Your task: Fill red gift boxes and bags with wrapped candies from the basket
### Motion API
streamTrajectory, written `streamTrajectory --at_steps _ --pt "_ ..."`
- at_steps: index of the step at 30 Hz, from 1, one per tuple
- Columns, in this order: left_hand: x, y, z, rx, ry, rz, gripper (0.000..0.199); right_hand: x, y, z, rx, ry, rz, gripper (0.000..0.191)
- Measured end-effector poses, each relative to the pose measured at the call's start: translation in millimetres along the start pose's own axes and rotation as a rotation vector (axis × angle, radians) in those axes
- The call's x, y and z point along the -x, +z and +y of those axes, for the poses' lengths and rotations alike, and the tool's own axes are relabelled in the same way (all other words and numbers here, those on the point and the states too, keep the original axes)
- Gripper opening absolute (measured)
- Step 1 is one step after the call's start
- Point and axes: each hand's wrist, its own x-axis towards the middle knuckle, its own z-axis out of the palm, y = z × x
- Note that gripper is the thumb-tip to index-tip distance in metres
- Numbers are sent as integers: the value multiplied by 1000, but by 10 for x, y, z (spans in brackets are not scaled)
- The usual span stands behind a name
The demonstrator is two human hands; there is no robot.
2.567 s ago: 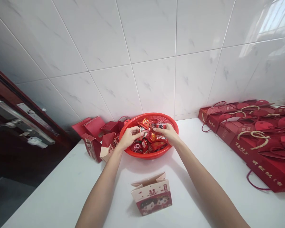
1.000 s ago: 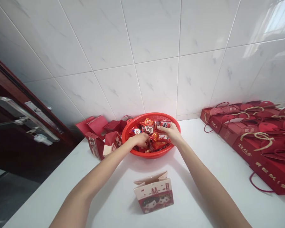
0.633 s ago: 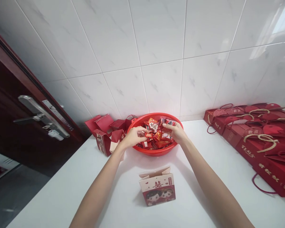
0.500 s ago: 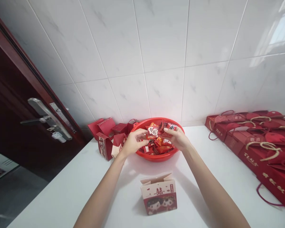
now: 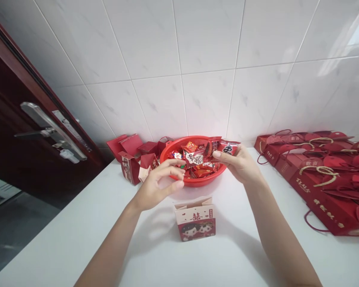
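My right hand (image 5: pixel 243 163) pinches several red snack packets (image 5: pixel 229 148) between thumb and fingers, fanned out over the basket's right side. One packet with a white patch and dark writing (image 5: pixel 194 158) reaches furthest left. My left hand (image 5: pixel 155 185) is in front of the basket's left part, thumb and curved fingers apart, with nothing visible in it. Below both hands, a small cream and red paper box (image 5: pixel 196 227) stands upright on the table, its top flaps open. The red plastic basket (image 5: pixel 194 183) holds many wrapped sweets (image 5: pixel 202 173).
Red paper boxes (image 5: pixel 130 169) stand at the basket's left. Rows of red gift boxes with rope handles (image 5: pixel 317 191) fill the right of the white table (image 5: pixel 227 259). Behind is a tiled wall (image 5: pixel 209 99); a dark door with a metal handle (image 5: pixel 52 131) is at the left.
My left hand has drawn back from the packets, toward me and left. My right hand has moved right and slightly up, holding the packets. The camera view has shifted a little.
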Motion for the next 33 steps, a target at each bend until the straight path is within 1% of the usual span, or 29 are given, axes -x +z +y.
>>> streamTrajectory --at_steps 3,4,5,6,8,11,13,16,18,21,24,26,28,33 --pt "257 -73 127 -132 -86 -261 21 66 -99 -127 136 -12 -14 32" --pt "309 -60 154 -168 -119 -322 20 84 -122 -160 165 -10 -17 31" --pt "337 -30 166 -196 -149 -353 22 99 -138 -187 186 -7 -23 31" --pt "341 15 161 -214 -171 -348 25 112 -150 -209 197 -2 -33 30" --pt "284 128 110 -209 -194 -263 29 137 -158 -237 206 8 -66 30" --pt "96 279 -3 -133 -206 -94 29 163 -159 -260 229 33 -117 30" --pt "-42 336 -51 -84 -220 -57 26 170 -168 -268 250 60 -118 34" --pt "-203 361 -67 -87 -225 -117 29 168 -203 -273 305 82 -82 38" --pt "-270 355 -70 -112 -206 -164 38 167 -231 -274 376 93 -69 38" --pt "-331 332 -97 -129 -197 -206 54 168 -253 -273 475 107 -89 34" --pt "-369 308 -126 -120 -227 -258 61 161 -226 -248 604 85 -117 27" --pt "-386 296 -130 -98 -227 -306 62 147 -185 -211 695 73 -155 23" --pt "-397 288 -128 -90 -213 -348 59 130 -140 -167 754 59 -205 21" --pt "-420 278 -165 -51 -234 -362 50 112 -74 -108 830 50 -266 23"
